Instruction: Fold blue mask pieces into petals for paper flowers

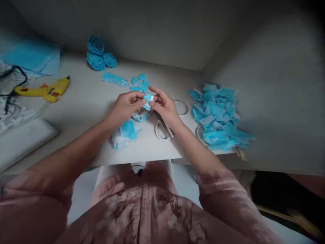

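Both my hands meet over the middle of the white desk (pixel 83 101). My left hand (pixel 125 106) and my right hand (pixel 164 105) pinch a small folded piece of blue paper (pixel 148 100) between their fingertips, held just above the desk. Under the hands lie more blue paper scraps (pixel 141 117) and a crumpled blue and white bundle (pixel 125 134). White-handled scissors (pixel 162 130) lie beneath my right wrist.
A big heap of cut blue paper pieces (pixel 218 115) sits at the right. Three blue paper roses (pixel 99 54) stand at the back. A yellow glue gun (pixel 45 90) lies at the left, with blue sheets (pixel 33 57) behind it. A clear ring (pixel 181 107) lies beside my right hand.
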A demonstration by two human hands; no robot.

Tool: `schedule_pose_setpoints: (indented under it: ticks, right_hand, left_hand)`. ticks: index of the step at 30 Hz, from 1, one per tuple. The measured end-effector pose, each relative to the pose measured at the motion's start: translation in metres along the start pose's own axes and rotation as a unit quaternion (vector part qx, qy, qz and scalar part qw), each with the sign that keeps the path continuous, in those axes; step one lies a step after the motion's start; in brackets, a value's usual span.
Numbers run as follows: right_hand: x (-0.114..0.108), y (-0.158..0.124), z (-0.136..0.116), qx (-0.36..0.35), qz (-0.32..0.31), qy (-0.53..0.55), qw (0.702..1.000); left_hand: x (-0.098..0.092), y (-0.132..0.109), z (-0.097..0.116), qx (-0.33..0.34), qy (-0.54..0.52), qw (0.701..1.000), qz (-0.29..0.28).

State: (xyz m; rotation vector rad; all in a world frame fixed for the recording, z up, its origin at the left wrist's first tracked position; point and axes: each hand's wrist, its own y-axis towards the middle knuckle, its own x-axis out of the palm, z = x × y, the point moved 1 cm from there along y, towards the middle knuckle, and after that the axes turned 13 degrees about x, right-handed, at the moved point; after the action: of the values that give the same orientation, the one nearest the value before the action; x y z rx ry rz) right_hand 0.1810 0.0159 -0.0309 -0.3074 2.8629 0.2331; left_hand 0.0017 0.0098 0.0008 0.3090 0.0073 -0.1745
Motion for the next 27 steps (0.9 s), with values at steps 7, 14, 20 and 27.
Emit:
schedule_pose_setpoints:
  ticks: [7,14,20,27]
  right_hand:
    - [-0.0020,0.0041,0.0025,0.015,0.038,-0.009,0.999]
    - [-0.0077,0.0033,0.0003,0.026,0.038,0.009,0.999]
    - [-0.0073,0.0084,0.0054,0.027,0.058,0.035,0.997]
    - [-0.0085,0.0062,0.0032,0.033,0.054,0.059,0.996]
  left_hand:
    - [-0.0027,0.0004,-0.0035,-0.008,0.003,0.999,-0.042]
    - [-0.0031,0.0006,-0.0057,-0.010,0.012,1.000,-0.024]
    - [-0.0016,0.0005,-0.0073,-0.015,0.015,0.999,-0.045]
    - [-0.0023,0.0011,-0.0052,-0.011,0.024,0.999,-0.030]
